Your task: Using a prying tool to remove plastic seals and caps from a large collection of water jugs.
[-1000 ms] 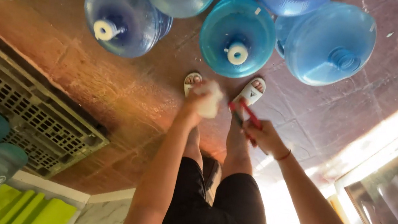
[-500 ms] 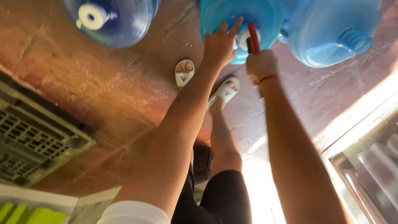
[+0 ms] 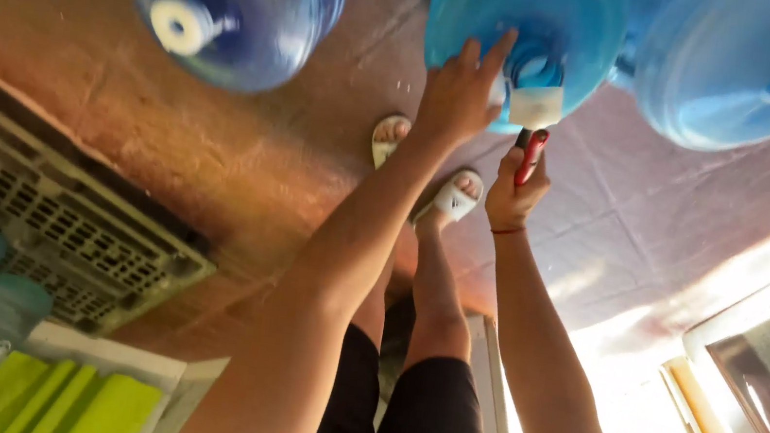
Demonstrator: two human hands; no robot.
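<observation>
A large blue water bottle [image 3: 585, 26] stands on the reddish floor in front of me, with a white cap [image 3: 536, 106] on its neck. My left hand [image 3: 459, 89] lies on the bottle's top beside the neck, fingers spread. Just below the cap, my right hand [image 3: 515, 191] grips a red-handled tool [image 3: 532, 154] whose tip points up at the cap. My feet in white sandals [image 3: 454, 199] stand just behind the bottle.
More blue bottles stand around: one at upper left [image 3: 225, 6] with a white cap, one at upper right [image 3: 756, 66]. A dark slotted crate [image 3: 63, 206] lies at left, green items [image 3: 30, 393] at bottom left, a metal frame [image 3: 768, 362] at right.
Both hands have reached forward from near my feet to the middle bottle. The left hand settled on its top and the tool came up to the cap. The view moved closer.
</observation>
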